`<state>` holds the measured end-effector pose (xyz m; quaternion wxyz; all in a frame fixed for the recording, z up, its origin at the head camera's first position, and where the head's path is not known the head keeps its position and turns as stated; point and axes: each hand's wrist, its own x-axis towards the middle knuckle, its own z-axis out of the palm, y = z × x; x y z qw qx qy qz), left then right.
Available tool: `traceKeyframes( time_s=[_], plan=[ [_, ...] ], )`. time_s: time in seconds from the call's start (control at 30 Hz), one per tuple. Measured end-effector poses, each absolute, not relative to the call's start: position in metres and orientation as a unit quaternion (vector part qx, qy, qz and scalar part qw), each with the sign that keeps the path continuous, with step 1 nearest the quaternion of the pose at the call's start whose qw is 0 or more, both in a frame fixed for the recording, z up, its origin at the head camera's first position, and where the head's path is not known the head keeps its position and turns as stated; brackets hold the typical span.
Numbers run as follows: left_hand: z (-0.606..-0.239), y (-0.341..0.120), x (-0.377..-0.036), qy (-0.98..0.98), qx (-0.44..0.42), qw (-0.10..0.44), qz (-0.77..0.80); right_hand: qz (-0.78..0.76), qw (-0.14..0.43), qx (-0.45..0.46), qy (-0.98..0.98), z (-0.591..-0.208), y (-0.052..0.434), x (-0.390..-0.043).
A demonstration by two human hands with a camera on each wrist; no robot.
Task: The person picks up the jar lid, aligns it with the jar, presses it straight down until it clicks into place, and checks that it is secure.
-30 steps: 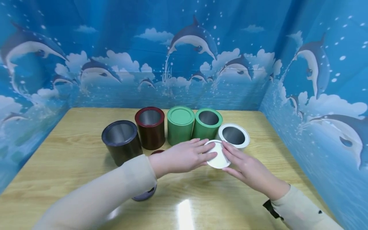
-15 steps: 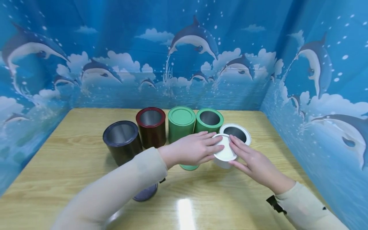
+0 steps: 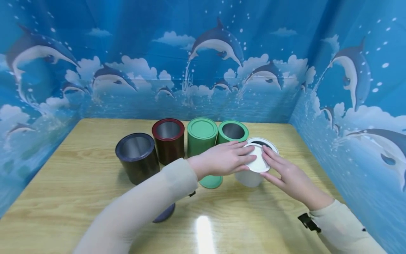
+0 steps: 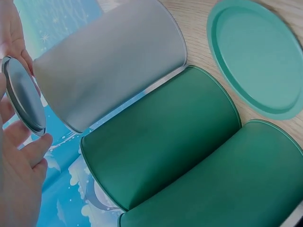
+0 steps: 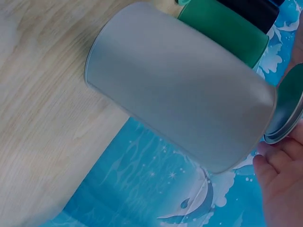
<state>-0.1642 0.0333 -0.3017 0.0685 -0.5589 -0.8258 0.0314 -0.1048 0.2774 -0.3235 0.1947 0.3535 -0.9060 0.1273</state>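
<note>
Both hands hold a white lid (image 3: 258,163) by its rim, tilted over the near edge of an open white can (image 3: 248,179). My left hand (image 3: 233,158) reaches in from the left with its fingers across the lid's top. My right hand (image 3: 280,168) holds the lid's right edge. In the left wrist view the lid (image 4: 23,101) shows edge-on beside the white can (image 4: 109,61), with the left hand (image 4: 19,189) below it. The right wrist view shows the lid (image 5: 286,113) at the mouth of the can (image 5: 180,99), with right-hand fingertips (image 5: 274,161) under it.
On the wooden table (image 3: 79,183) a row stands left of the white can: a dark blue can (image 3: 137,158), a dark red can (image 3: 168,141), a lidded green can (image 3: 202,135), an open green can (image 3: 233,132). A green lid (image 3: 210,181) and a dark lid (image 3: 165,213) lie nearer. Blue dolphin-print walls enclose three sides.
Both hands have lifted the white lid from the table in front of the cans and moved it back and to the right, onto the white can's rim. The green lid is uncovered.
</note>
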Motion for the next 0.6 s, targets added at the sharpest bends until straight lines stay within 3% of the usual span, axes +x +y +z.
traceKeyframes(
  time_s=[0.6],
  plan=[
    [-0.304,0.051,-0.181,-0.834,-0.548,0.054,0.036,0.131,0.17,0.317,-0.924,-0.324,0.288,-0.115]
  ],
)
